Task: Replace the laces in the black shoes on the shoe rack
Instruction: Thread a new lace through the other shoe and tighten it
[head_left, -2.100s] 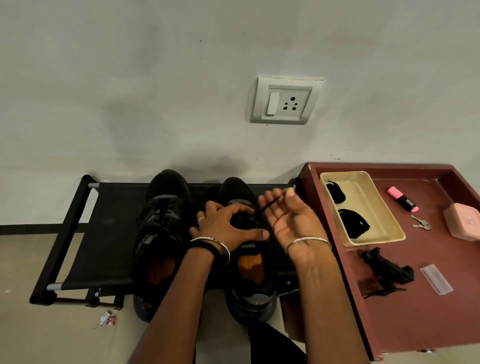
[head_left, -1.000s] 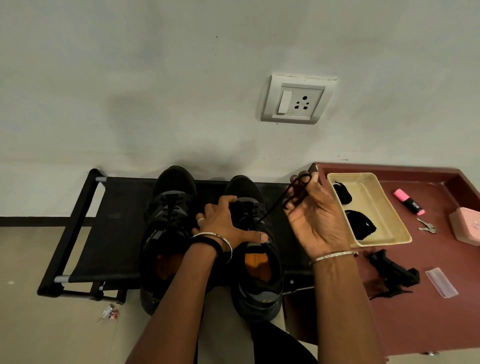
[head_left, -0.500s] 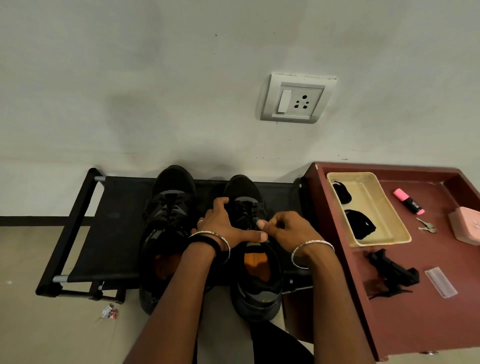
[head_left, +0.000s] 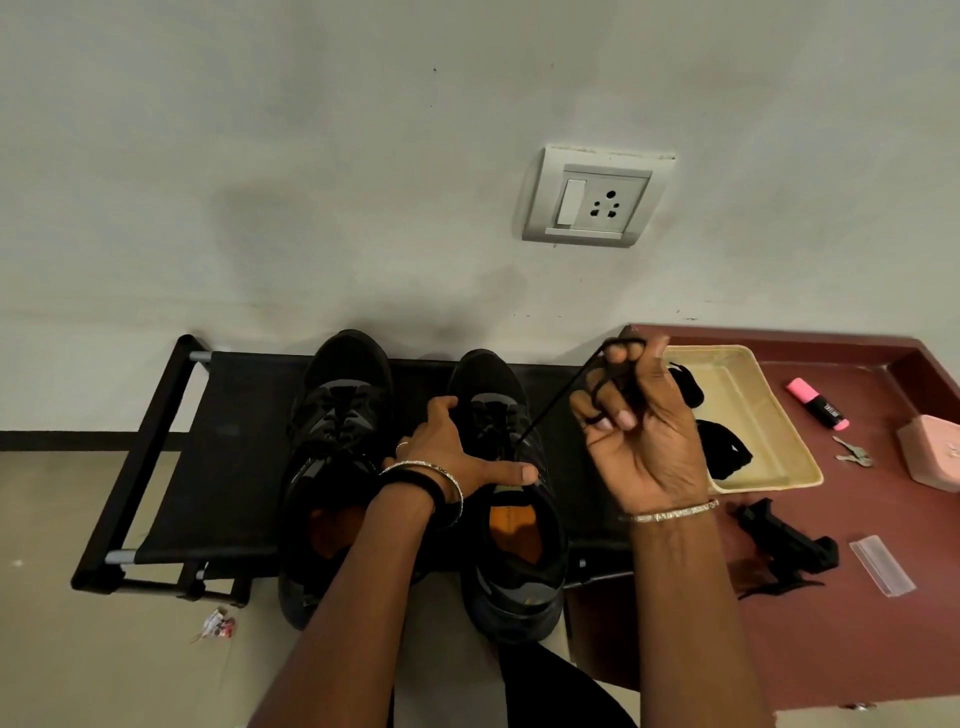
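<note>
Two black shoes stand side by side on the black shoe rack (head_left: 228, 457): the left shoe (head_left: 332, 415) is laced, the right shoe (head_left: 514, 566) shows an orange insole. My left hand (head_left: 452, 457) presses down on the right shoe's tongue and lace area. My right hand (head_left: 639, 431) is raised to the right of that shoe, fingers closed on a black lace (head_left: 556, 400) that runs taut from the shoe's eyelets up into my fingers, with loops wound around them.
A dark red table (head_left: 831, 649) stands to the right. On it are a beige tray (head_left: 753, 410) with two black lace bundles, a pink highlighter (head_left: 815, 402), keys (head_left: 852, 454), a pink box (head_left: 932, 457), a black clip-like object (head_left: 784, 545) and a clear strip (head_left: 883, 564). A wall socket (head_left: 592, 197) is above.
Half a second ago my right hand was down at the right shoe's eyelets; it has since risen up and to the right, drawing the lace out taut. My left hand stays on the shoe.
</note>
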